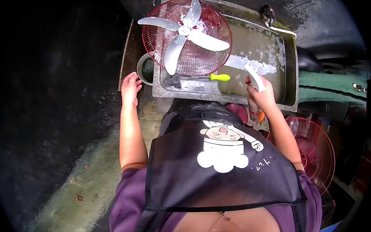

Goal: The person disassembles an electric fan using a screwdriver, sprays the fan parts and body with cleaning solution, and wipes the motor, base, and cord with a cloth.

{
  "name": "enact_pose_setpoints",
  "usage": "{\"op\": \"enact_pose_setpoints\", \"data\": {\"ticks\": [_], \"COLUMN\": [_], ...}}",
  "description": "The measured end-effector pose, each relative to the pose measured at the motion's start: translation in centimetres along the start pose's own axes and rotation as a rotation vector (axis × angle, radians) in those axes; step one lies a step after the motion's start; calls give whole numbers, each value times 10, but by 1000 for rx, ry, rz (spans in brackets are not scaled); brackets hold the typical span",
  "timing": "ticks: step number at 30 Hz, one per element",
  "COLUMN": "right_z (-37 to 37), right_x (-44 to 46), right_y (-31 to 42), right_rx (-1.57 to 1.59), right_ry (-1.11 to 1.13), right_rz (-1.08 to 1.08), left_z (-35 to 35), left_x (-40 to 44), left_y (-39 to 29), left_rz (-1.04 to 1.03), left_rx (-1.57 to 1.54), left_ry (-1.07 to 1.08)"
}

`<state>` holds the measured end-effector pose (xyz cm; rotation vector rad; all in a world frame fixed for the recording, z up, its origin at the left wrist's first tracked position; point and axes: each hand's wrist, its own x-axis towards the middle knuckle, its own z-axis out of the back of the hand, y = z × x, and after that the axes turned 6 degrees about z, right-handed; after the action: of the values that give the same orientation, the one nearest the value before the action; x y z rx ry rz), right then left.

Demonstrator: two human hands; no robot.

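My right hand (263,96) is wrapped round a spray bottle (253,108) with a white trigger head, held upright over the front edge of the stone basin (184,92). My left hand (130,88) hangs with its fingers loosely bent and holds nothing; it is close to a round grey container (140,69) left of the basin. A red wire fan guard (211,63) lies across the basin's left part, with white fan blades (209,40) on it carrying some foam. Just below the guard rests a screwdriver (220,77) with a yellow-green handle.
Foam floats on the water (247,87) in the basin. A tap (268,15) and a white hose (282,30) are at the back right corner. Another red fan guard (317,145) stands to my right. A dark apron (184,166) covers my front.
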<state>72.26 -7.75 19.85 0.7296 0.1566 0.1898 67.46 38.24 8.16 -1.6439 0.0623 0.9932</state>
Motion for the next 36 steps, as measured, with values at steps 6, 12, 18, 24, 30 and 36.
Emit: {"op": "enact_pose_setpoints", "data": {"ticks": [6, 12, 18, 24, 30, 36], "right_z": [-8, -18, -4, 5, 2, -6], "right_x": [39, 105, 157, 204, 193, 172], "right_y": [39, 63, 58, 58, 66, 67], "right_rx": [101, -21, -10, 250, 254, 205], "right_ry": [-4, 72, 39, 62, 164, 197], "right_rz": [175, 225, 165, 36, 16, -1], "left_z": [2, 16, 43, 50, 45, 43], "left_x": [5, -6, -20, -24, -21, -20], "left_y": [4, 5, 17, 23, 19, 22], "left_rz": [-20, -20, -11, 2, -13, -4], "left_rx": [-33, -21, -60, -89, -104, -86], "left_ry": [1, -60, -129, -153, -164, -158]}}
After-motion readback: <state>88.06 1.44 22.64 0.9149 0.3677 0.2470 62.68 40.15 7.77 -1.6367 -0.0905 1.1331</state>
